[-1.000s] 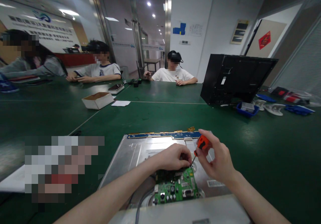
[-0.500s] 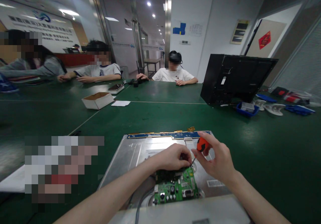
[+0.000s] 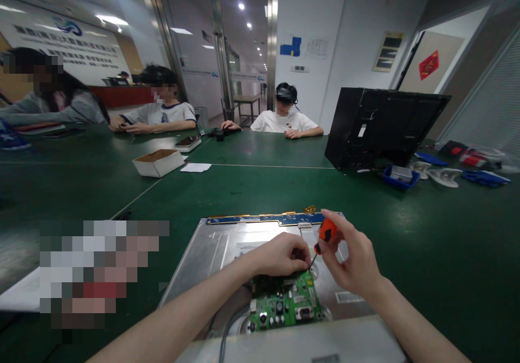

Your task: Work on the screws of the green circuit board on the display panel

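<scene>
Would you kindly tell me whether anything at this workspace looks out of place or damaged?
Only the amber piece beside the blue strip looks odd, appearing crumpled where the strip lies straight; I see no spill.

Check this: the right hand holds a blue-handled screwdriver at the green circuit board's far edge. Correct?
Blue is wrong: the head view shows the right hand holding an orange-handled screwdriver at the far edge of the green circuit board.

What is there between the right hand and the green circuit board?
In the head view, a screwdriver is between them: the right hand holds its orange handle, and the thin shaft slants down toward the far edge of the green circuit board.
</scene>
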Motion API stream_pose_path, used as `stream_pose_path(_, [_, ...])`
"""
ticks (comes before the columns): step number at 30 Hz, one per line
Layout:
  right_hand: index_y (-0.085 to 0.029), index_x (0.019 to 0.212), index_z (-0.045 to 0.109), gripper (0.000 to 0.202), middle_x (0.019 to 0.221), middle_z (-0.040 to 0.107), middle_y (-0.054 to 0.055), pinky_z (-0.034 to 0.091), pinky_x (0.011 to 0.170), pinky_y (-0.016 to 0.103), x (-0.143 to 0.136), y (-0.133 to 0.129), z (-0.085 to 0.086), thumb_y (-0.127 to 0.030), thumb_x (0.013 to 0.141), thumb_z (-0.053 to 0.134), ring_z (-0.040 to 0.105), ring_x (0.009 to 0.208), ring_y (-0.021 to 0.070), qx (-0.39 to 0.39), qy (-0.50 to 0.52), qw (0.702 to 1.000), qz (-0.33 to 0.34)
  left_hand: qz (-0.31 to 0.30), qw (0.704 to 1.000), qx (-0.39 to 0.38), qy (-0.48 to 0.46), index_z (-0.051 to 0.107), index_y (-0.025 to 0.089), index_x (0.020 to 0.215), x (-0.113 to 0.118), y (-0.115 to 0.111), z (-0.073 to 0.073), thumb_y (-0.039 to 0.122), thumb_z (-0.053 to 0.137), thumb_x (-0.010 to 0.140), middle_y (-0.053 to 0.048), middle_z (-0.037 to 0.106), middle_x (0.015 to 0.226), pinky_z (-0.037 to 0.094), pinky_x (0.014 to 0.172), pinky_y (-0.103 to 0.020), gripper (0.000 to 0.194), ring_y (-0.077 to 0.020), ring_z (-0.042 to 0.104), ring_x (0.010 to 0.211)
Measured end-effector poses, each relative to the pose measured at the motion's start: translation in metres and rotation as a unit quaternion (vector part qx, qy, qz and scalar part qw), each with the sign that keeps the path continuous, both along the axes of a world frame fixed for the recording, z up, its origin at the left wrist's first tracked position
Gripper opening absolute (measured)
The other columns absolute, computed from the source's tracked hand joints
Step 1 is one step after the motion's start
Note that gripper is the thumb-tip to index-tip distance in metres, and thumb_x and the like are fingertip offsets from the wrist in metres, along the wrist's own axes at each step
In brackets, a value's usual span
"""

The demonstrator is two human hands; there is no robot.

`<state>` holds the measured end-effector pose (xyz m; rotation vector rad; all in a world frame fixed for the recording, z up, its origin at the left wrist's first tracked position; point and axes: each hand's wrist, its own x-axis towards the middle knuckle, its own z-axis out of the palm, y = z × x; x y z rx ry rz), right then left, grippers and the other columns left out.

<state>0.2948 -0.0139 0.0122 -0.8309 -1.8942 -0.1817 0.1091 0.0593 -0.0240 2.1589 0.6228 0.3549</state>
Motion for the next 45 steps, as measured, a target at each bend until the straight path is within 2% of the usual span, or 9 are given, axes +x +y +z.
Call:
stream_pose_path(5, [-0.024,0.143,0.045,0.049,0.076,0.065,-0.004,0.049,0.045,0.023,0.0003,0.0016,-0.0044,-0.015,0.096,0.056,0.057,0.049,0.0118,0.008,-0.001,1.000,-0.017,0.000,1.000,0.005,0.005,0.076,0.015,0.090,-0.0009,0.0004,-0.0006,0.009,0.070,0.082,-0.003,0.074,0.084,0.047,0.071,-0.026,0.012,-0.0186,0.065,0.078])
stream_pose_path(10, [-0.025,0.141,0.045,0.044,0.075,0.065,-0.005,0.048,0.043,0.023,0.0000,0.0039,-0.0050,-0.020,0.099,0.057,0.056,0.047,0.0120,0.018,-0.009,0.999,-0.028,0.006,1.000,0.013,0.005,0.076,0.014,0.087,-0.0006,0.0001,-0.0002,0.008,0.071,0.080,-0.002,0.072,0.081,0.046,0.070,-0.026,0.010,-0.0184,0.064,0.075])
stream_pose_path(15, [-0.025,0.143,0.044,0.046,0.076,0.066,-0.004,0.049,0.044,0.023,-0.0002,0.0019,-0.0007,-0.019,0.098,0.055,0.056,0.048,0.0123,0.006,-0.008,1.000,-0.008,0.005,1.000,0.013,0.005,0.076,0.016,0.086,-0.0006,0.0002,-0.0005,0.009,0.071,0.081,-0.002,0.072,0.080,0.046,0.069,-0.026,0.010,-0.0180,0.064,0.075])
stream_pose_path(20, [-0.022,0.148,0.042,0.053,0.080,0.069,-0.001,0.052,0.048,0.025,0.0013,-0.0009,0.0008,-0.015,0.096,0.051,0.063,0.054,0.0146,-0.017,-0.009,1.000,0.012,-0.001,1.000,0.010,0.005,0.076,0.016,0.089,-0.0011,-0.0004,0.0001,0.010,0.070,0.083,-0.002,0.073,0.082,0.046,0.070,-0.026,0.011,-0.0179,0.064,0.075])
stream_pose_path(34, [-0.024,0.141,0.044,0.047,0.072,0.061,-0.006,0.047,0.045,0.023,-0.0003,0.0019,-0.0033,-0.017,0.096,0.055,0.054,0.048,0.0118,0.009,-0.003,1.000,-0.020,0.004,1.000,0.006,0.000,0.076,0.015,0.088,-0.0007,-0.0008,0.0010,0.010,0.069,0.081,-0.002,0.074,0.083,0.048,0.071,-0.026,0.011,-0.0179,0.065,0.076])
stream_pose_path(40, [-0.025,0.140,0.045,0.047,0.073,0.062,-0.006,0.045,0.044,0.023,0.0006,0.0034,-0.0054,-0.016,0.096,0.057,0.054,0.048,0.0118,0.008,0.004,1.000,-0.011,0.007,1.000,0.007,0.004,0.075,0.016,0.086,-0.0002,-0.0004,-0.0008,0.011,0.069,0.080,-0.002,0.073,0.081,0.047,0.069,-0.025,0.010,-0.0182,0.064,0.075])
stream_pose_path(45, [-0.023,0.143,0.045,0.048,0.077,0.065,-0.003,0.049,0.047,0.023,0.0007,0.0015,-0.0020,-0.016,0.096,0.055,0.057,0.052,0.0127,-0.002,0.001,1.000,0.005,0.006,1.000,0.005,0.002,0.075,0.016,0.085,-0.0002,-0.0003,-0.0003,0.011,0.069,0.080,-0.001,0.071,0.079,0.045,0.068,-0.025,0.010,-0.0178,0.063,0.075])
